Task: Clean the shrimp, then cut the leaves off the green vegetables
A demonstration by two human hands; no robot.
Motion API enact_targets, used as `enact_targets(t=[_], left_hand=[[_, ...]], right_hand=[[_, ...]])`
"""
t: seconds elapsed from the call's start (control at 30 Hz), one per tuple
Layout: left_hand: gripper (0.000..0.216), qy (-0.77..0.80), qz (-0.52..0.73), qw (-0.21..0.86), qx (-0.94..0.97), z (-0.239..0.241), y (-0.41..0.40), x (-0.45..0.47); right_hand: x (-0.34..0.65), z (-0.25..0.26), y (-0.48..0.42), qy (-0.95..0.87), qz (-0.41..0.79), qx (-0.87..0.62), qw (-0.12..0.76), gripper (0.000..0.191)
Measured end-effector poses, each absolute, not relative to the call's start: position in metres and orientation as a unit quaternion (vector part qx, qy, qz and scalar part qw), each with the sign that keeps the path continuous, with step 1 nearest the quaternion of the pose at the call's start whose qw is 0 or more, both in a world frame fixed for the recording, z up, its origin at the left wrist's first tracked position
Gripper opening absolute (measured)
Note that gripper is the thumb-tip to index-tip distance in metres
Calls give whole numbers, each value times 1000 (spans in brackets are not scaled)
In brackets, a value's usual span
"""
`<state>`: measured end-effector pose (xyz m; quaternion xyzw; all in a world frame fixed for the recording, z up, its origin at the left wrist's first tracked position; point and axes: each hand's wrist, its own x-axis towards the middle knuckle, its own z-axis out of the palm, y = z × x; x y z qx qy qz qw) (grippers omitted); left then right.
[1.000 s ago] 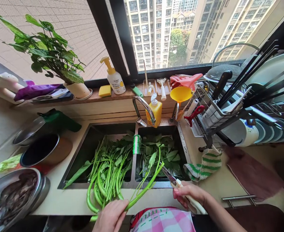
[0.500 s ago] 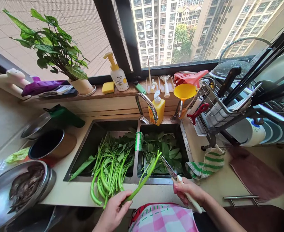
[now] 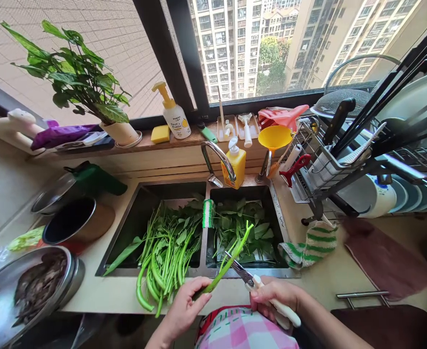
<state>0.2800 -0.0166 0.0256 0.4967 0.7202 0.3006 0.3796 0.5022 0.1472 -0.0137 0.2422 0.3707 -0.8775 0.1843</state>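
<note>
A green leafy-vegetable stem [image 3: 231, 261], which looks like water spinach, is gripped in my left hand [image 3: 189, 306] and slants up over the front of the right basin. My right hand [image 3: 276, 296] is closed around white-handled scissors [image 3: 244, 274]. Their blades are parted and meet the stem partway along; whether they touch it I cannot tell. A bunch of long green stems [image 3: 166, 259] fills the left basin and hangs over its front edge, close to my left hand. Loose green leaves [image 3: 260, 232] lie in the right basin below the stem tip.
The double sink [image 3: 197, 272] has a faucet [image 3: 218, 154] behind its divider. At left stand a dark pot [image 3: 93, 225] and a metal bowl [image 3: 62, 291] holding something brown. To the right are a striped cloth [image 3: 315, 246] and a dish rack [image 3: 318, 182] with utensils.
The scissors have moved left, and their blades now overlap the stem. My left hand has shifted right and slightly up with the stem.
</note>
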Motion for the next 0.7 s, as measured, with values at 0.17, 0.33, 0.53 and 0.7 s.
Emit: enact_targets(t=[0.17,0.33,0.53,0.7], left_hand=[[23,711,331,385,487,27,-2,289],[22,705,420,398,411,26,-5,292],[19,677,559,403,258,28,-40,291],[21,651,631,380,184,29,-69,286]], right_hand=[[499,-19,141,398,-862,286,131,39],[502,-13,139,416,-858,289,78,44],[482,22,134,548,-807,185,120,47],[454,29,108,550,-803,143,178,48]])
